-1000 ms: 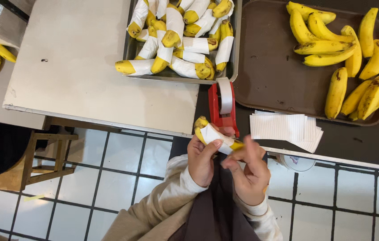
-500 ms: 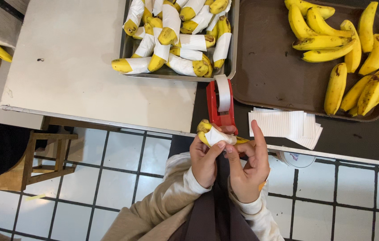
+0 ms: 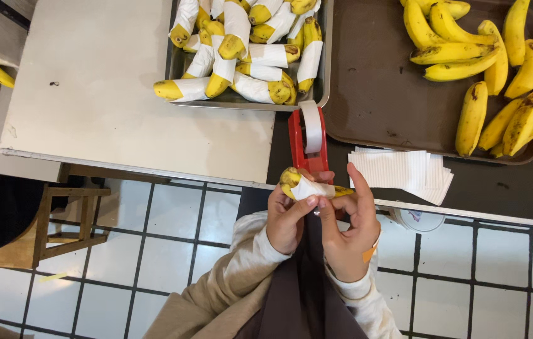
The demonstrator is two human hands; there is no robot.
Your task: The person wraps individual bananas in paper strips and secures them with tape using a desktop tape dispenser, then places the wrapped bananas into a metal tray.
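Since the earlier frame the right hand point(image 3: 349, 233) has been lifted a little, its forefinger raised straight toward twelve o'clock, while the banana point(image 3: 310, 186) has been kept in almost the same spot just below the red tape dispenser point(image 3: 308, 143). The banana, with a white paper strip point(image 3: 312, 189) around its middle, is grasped by the left hand point(image 3: 287, 218), thumb pressed on the paper; it is pinched from the three o'clock side by the right thumb and fingers, so both hands are closed on it. It is held over the table edge, touching neither table nor dispenser as far as can be told. The wrapping appears well advanced: a metal tray point(image 3: 176, 60) at eleven o'clock is heaped with wrapped bananas point(image 3: 245, 44), while a good dozen bare bananas point(image 3: 496, 69) remain on the brown tray point(image 3: 380, 88) at one o'clock, and a stack of paper strips point(image 3: 402, 172) lies unused just beside the right hand. Open room is found on the pale tabletop point(image 3: 103, 94) at ten o'clock; the dark counter edge point(image 3: 467, 213) runs close under the hands, with tiled floor point(image 3: 172, 251) below.
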